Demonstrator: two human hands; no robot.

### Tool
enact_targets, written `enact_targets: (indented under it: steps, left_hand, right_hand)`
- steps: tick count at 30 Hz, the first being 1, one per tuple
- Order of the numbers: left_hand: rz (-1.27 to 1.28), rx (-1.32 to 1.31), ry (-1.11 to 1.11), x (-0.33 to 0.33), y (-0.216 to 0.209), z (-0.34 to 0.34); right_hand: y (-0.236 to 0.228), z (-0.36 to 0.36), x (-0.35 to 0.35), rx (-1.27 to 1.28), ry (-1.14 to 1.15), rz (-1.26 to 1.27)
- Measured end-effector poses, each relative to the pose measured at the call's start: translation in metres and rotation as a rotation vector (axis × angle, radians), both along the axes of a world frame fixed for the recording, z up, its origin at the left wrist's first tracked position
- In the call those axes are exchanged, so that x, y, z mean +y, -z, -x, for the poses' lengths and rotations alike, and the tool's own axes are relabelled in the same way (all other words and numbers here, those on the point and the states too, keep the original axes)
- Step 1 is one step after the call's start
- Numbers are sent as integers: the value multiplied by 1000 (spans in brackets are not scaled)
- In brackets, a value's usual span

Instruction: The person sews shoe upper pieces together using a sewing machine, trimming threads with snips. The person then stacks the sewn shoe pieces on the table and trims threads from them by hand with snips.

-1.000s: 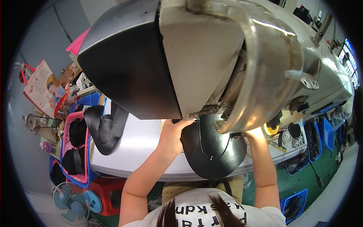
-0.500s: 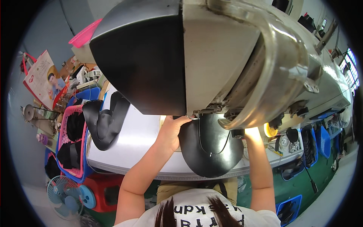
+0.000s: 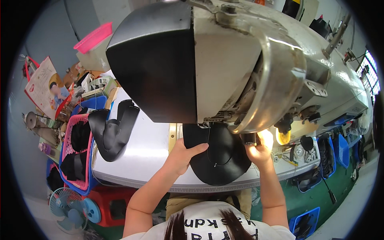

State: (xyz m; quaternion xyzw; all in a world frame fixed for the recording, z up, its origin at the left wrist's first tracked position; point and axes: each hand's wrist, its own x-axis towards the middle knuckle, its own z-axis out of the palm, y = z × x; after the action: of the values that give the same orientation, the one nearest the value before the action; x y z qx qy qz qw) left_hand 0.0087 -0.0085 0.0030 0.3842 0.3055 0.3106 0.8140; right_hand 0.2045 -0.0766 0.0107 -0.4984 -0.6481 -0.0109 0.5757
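The left hand [image 3: 180,157] grips the black piece [image 3: 224,154]. Opposite it sits the right hand [image 3: 260,151]; its hold I can't tell.

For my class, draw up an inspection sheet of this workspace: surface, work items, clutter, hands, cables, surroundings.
Surface: white table, bearing a second black piece at left.
Work items: black curved piece, partly under the sewing machine.
Clutter: pink basket with black pieces, left; small silvery items, right.
Left hand: thumb on the black curved piece, fingers hidden.
Right hand: at its right edge, partly in glare; grip unclear.
Cables: nothing seen clearly.
Surroundings: blue fan, red stool, lower left; blue bins, right.
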Motion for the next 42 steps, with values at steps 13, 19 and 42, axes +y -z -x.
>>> enact_targets:
  steps: [13, 19, 42]
  left_hand:
    - [-97, -33, -119, -20, 6, -11]
    - [-120, -65, -147, -18, 3, -13]
    - [-95, -32, -120, -16, 10, -16]
  right_hand:
    - [67, -27, -47, 901, 166, 607]
    - [36, -9, -39, 1322, -342, 417]
    - [48, -31, -19, 1226, -255, 301]
